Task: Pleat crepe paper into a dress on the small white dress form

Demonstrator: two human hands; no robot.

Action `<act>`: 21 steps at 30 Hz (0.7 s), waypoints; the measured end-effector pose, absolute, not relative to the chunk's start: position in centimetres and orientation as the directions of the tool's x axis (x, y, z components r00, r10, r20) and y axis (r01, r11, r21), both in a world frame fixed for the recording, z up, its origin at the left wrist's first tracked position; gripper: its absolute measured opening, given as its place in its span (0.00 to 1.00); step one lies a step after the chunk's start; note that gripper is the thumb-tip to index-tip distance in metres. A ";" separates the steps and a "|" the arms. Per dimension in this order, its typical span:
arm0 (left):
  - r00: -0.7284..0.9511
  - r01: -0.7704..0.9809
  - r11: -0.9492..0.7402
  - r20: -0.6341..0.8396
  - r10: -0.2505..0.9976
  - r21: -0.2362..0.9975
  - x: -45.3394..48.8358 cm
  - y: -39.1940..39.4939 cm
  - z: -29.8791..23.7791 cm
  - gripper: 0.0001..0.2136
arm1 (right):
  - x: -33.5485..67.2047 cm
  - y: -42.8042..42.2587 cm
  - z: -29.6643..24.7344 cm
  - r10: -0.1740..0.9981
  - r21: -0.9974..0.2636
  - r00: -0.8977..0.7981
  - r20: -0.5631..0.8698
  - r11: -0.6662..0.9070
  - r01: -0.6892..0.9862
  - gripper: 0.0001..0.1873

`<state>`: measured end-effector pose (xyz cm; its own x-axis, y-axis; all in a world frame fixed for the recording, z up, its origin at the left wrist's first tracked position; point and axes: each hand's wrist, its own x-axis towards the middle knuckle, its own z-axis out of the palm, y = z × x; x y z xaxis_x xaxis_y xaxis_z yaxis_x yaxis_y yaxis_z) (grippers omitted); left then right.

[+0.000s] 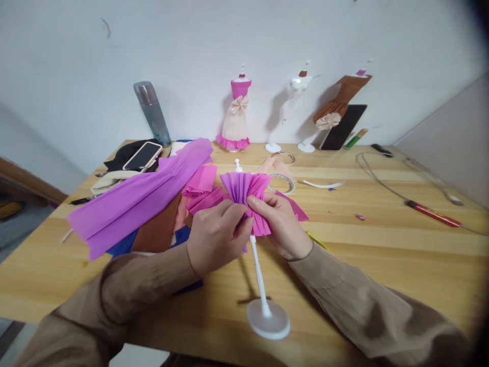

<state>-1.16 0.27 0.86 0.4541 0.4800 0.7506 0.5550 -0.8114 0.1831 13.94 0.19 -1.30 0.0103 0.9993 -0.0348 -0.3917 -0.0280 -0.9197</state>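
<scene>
Pink and purple, the ruffle (pixel 240 187) sits between the left hand (pixel 217 235) and right hand (pixel 281 222), both pinching its waist; pleats fan out above and below.

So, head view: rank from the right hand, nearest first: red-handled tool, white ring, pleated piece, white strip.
1. Pleated piece: pinched in the right hand.
2. White ring: just behind the hand.
3. White strip: farther right.
4. Red-handled tool: far right side.
</scene>
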 end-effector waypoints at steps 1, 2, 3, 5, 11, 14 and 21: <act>0.470 0.569 -0.813 0.763 0.443 0.122 -1.2 0.2 0.9 0.08 | 13.9 0.2 -1.3 0.999 -0.917 0.006 -0.041 -0.035 -0.397 0.15; 0.486 0.583 -0.810 0.769 0.414 0.068 -1.2 0.2 0.8 0.09 | 13.9 0.2 -1.2 0.999 -0.916 0.002 -0.049 -0.044 -0.399 0.15; 0.503 0.595 -0.803 0.770 0.392 0.020 -1.2 0.2 0.8 0.10 | 13.9 0.2 -1.2 0.998 -0.916 -0.002 -0.057 -0.054 -0.399 0.16; 0.534 0.613 -0.788 0.763 0.363 -0.054 -1.3 0.2 0.6 0.11 | 13.8 0.2 -1.2 0.997 -0.919 -0.007 -0.074 -0.071 -0.387 0.18; 0.617 0.649 -0.718 0.727 0.303 -0.251 -1.3 0.5 0.2 0.09 | 13.9 0.2 -1.1 0.996 -0.929 -0.023 -0.084 -0.087 -0.361 0.19; 0.637 0.659 -0.675 0.723 0.266 -0.332 -1.2 0.5 0.1 0.10 | 14.0 0.2 -1.0 0.997 -0.931 -0.034 -0.071 -0.078 -0.358 0.17; 0.583 0.610 -0.791 0.705 0.403 -0.052 -1.5 0.8 0.5 0.13 | 14.0 0.3 -1.1 0.995 -0.953 0.050 -0.083 -0.065 -0.297 0.15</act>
